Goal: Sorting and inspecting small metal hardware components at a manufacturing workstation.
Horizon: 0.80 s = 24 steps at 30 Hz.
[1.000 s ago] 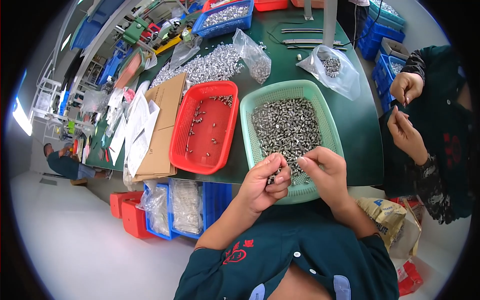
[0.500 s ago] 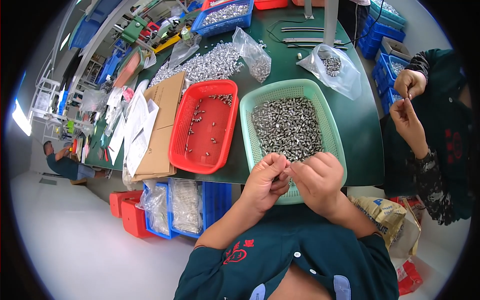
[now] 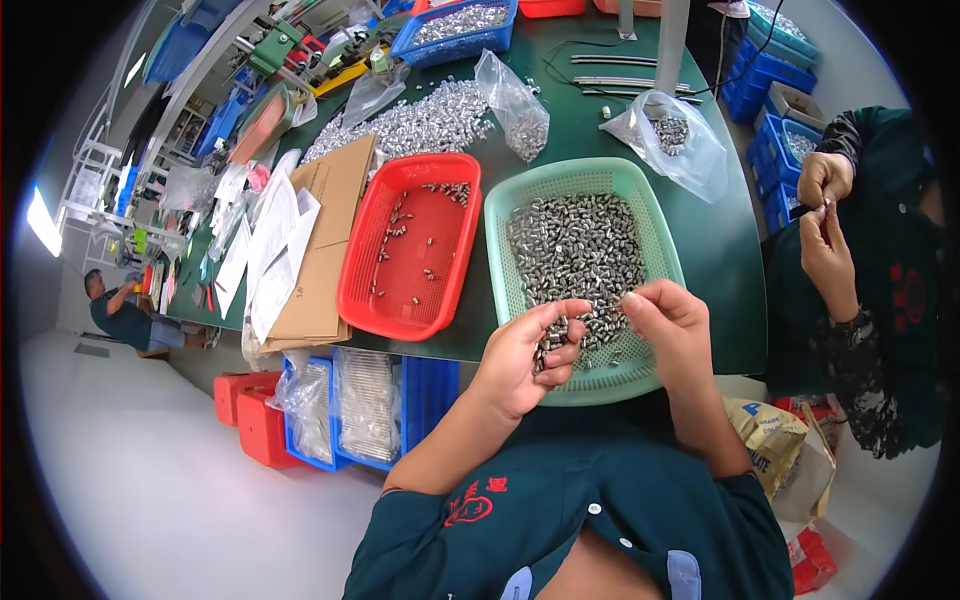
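Observation:
A pale green perforated basket (image 3: 500, 265) stands before me, holding a heap of small shiny metal cylinders (image 3: 575, 245). Over its near left edge is my left hand (image 3: 525, 362), palm up, with fingers curled around several of these cylinders and its thumb stretched out. My right hand (image 3: 675, 325) hovers above the basket's near right side, apart from the left. Its thumb and forefinger are pinched together; whatever is between them is too small to make out. To the left, a red perforated basket (image 3: 418, 265) has a few scattered metal cylinders on its bottom.
Cardboard (image 3: 325, 240) and paper sheets (image 3: 270, 265) lie left of the red basket. Behind are a pile of silver parts (image 3: 430, 120), clear bags (image 3: 515, 105) and a blue basket (image 3: 455, 40). A co-worker's hands (image 3: 825, 215) are at the right. Blue crates (image 3: 425, 400) stand under the table.
My hands, which met fingertip to fingertip over the green basket, have moved apart. The left has turned palm up and the right has shifted to the right.

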{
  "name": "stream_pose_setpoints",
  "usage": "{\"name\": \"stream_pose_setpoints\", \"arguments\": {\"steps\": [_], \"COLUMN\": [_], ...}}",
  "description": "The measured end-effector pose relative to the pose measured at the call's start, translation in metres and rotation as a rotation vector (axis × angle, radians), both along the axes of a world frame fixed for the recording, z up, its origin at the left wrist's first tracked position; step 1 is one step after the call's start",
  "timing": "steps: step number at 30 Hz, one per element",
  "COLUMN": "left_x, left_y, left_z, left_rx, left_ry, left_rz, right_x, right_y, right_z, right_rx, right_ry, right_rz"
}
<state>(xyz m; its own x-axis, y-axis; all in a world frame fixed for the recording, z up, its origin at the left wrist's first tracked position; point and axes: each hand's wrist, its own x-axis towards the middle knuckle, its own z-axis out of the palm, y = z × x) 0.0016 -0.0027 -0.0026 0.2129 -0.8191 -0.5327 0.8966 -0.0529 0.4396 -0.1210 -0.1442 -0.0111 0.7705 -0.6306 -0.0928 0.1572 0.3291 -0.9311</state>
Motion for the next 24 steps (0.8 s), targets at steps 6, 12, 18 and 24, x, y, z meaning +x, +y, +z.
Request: {"name": "stream_pose_setpoints", "arguments": {"steps": [6,12,18,24], "left_x": [0.000,-0.005,-0.007,-0.004], "left_y": [0.004,0.007,0.004,0.010], "left_z": [0.003,-0.001,-0.005,-0.007], "left_rx": [-0.051,-0.126,-0.014,-0.089], "left_ry": [-0.028,0.040,0.017,-0.038], "left_rz": [-0.011,-0.046,-0.012,-0.108], "right_x": [-0.003,-0.002,0.000,0.005], "right_y": [0.010,0.018,0.019,0.021], "right_z": [0.008,0.005,0.009,0.006], "right_rx": [-0.698,-0.694,-0.872,-0.799], "right_ry": [0.096,0.027,0.002,-0.007], "right_rz": [-0.091,-0.076,-0.115,-0.108]}}
